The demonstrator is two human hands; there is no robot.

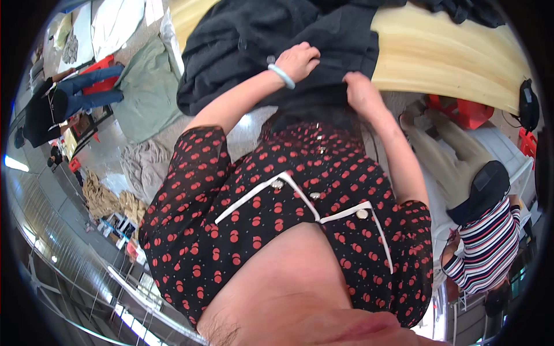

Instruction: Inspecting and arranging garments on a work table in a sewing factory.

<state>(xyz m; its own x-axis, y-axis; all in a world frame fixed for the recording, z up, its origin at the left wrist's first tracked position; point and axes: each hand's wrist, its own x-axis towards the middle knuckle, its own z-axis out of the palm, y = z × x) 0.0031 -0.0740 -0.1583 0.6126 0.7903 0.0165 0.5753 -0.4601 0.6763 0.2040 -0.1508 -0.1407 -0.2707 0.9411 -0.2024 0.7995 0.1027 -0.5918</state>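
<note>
A black garment [242, 52] lies bunched over the table in front of me and hangs over its near edge. My left hand [298, 61], with a pale bracelet [281, 76] on the wrist, rests on the cloth, its fingers curled together against the fabric. Farther right and a little nearer, my right hand [364, 95] is closed at the garment's lower right edge, thumb and fingers pinching the cloth. Seams show on the right part of the garment, while the folds on the left hide its shape.
The yellow wood-patterned table [438, 52] runs to the right, with more dark cloth [467, 10] at its far side. A green cloth [147, 89] hangs at the left. A person in a striped top [487, 248] sits at the right, near a red stool [461, 112]. Another person [43, 112] is far left.
</note>
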